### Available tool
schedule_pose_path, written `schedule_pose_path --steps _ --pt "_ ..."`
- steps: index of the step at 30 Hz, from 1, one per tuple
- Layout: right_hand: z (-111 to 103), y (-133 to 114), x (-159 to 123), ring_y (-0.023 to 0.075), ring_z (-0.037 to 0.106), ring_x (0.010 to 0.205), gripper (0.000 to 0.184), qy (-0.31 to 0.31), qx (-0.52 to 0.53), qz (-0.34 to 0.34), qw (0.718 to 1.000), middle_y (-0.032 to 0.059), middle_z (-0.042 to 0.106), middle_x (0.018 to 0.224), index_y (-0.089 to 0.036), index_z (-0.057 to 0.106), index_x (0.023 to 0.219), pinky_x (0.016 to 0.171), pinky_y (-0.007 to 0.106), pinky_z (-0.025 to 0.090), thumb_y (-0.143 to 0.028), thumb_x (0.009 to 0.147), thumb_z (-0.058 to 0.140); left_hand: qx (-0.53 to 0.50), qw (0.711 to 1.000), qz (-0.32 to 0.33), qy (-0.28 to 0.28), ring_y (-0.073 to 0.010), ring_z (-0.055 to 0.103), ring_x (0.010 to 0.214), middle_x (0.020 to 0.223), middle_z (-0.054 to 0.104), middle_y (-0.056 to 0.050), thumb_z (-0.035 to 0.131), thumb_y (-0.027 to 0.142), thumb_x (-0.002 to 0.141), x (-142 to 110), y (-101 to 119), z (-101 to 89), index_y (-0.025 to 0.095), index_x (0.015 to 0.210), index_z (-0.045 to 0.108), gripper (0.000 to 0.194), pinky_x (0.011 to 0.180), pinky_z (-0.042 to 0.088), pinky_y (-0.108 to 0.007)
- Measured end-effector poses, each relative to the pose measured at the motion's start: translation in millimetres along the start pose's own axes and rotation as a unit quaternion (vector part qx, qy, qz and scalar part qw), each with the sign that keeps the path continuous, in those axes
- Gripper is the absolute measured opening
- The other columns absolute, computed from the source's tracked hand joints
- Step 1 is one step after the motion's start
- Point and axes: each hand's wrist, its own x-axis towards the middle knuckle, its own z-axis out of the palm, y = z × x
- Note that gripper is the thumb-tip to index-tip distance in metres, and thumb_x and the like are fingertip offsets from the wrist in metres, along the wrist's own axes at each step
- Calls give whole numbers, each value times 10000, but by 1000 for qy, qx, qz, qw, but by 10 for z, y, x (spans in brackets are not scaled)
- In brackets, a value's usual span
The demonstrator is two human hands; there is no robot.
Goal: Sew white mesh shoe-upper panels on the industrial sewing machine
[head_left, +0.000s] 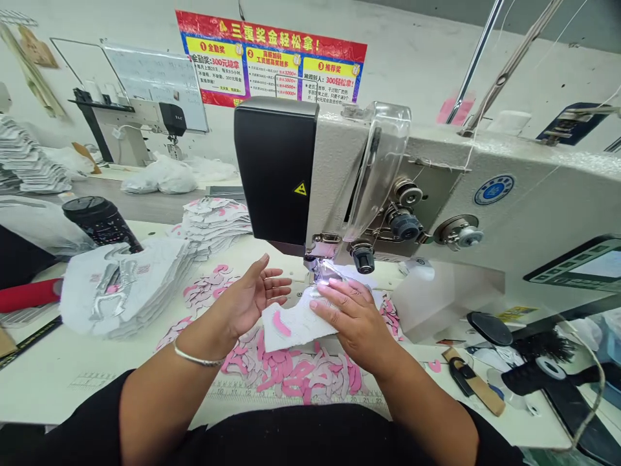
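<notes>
A white cut fabric piece [310, 321] with a curved pink patch lies under the sewing machine's lit needle area [317, 275]. My right hand [353, 317] rests flat on its right part, fingers stretched out and covering that side. My left hand [252, 292] is held at the left of the piece, palm turned toward the needle and fingers apart, with nothing in it. Whether its fingertips touch the fabric, I cannot tell. Beneath and around the piece are many loose pink and white curved scraps [291, 372].
Stacked white pieces [130, 291] and another pile [216, 223] are on the left, near a black tumbler [99, 220]. The machine head [276, 175] stands close above my hands. At right are a control screen [582, 268], a brown-handled tool [473, 382] and a black brush [546, 346].
</notes>
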Motion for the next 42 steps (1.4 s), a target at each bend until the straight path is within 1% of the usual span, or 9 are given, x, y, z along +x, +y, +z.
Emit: schedule_pose_path --steps 6,12,16,19,24,30,33,36,42 --pt "-38 21 -42 218 470 1354 485 -29 -12 -3 1000 28 598 1391 -289 591 1292 1136 472 315 -31 893 490 17 997 73 -35 -201 676 759 878 692 -124 679 605 767 195 136 199 146 881 645 474 673 568 -310" --pt "-104 16 -53 224 485 1336 447 -30 17 4 999 48 621 1356 -257 620 1254 1119 468 344 -55 872 504 90 992 87 -29 -106 577 608 721 640 -15 838 166 573 430 172 400 161 795 664 282 594 498 -242" --pt "-211 35 -60 253 495 1324 363 -43 81 -6 996 75 619 1343 -252 628 1253 1125 492 354 -346 906 585 114 987 107 -25 -99 556 598 643 592 9 814 189 609 338 83 345 155 705 602 235 578 457 -228" --pt "-235 53 -52 258 515 1296 455 -14 155 -11 988 91 603 1347 -251 610 1276 1090 487 411 -541 937 516 132 983 128 4 -96 563 621 739 621 15 777 217 675 199 24 229 184 886 607 273 571 445 -222" --pt "-89 14 30 226 531 1258 388 28 74 101 992 100 600 1336 -229 531 1353 1055 446 456 -261 966 536 145 981 130 22 -83 555 660 868 603 27 754 217 717 -43 -73 112 249 1090 577 415 557 450 -206" --pt "15 13 70 246 512 1295 406 4 39 95 995 89 591 1362 -220 537 1335 1089 476 409 -185 930 544 165 979 119 14 -109 578 659 785 564 35 752 296 743 -199 -2 -66 234 1055 572 366 624 496 -254" --pt "31 33 14 272 484 1333 451 6 44 83 996 99 560 1400 -229 516 1356 1103 511 385 -177 909 551 267 938 195 104 -150 610 715 787 611 -3 690 369 796 -156 199 -445 217 1049 594 310 680 488 -285" --pt "63 24 -67 300 469 1348 459 38 37 61 997 108 559 1395 -241 533 1332 1116 558 349 -152 884 578 509 796 181 272 -158 563 629 793 646 -20 630 408 806 -78 363 -938 239 1008 654 266 578 406 -283" --pt "127 -5 -157 299 554 1251 462 96 54 30 993 96 625 1289 -260 596 1270 1080 581 378 -67 851 595 618 732 71 278 -228 601 705 746 683 -55 719 244 631 206 211 -1456 214 735 710 109 622 397 -308"
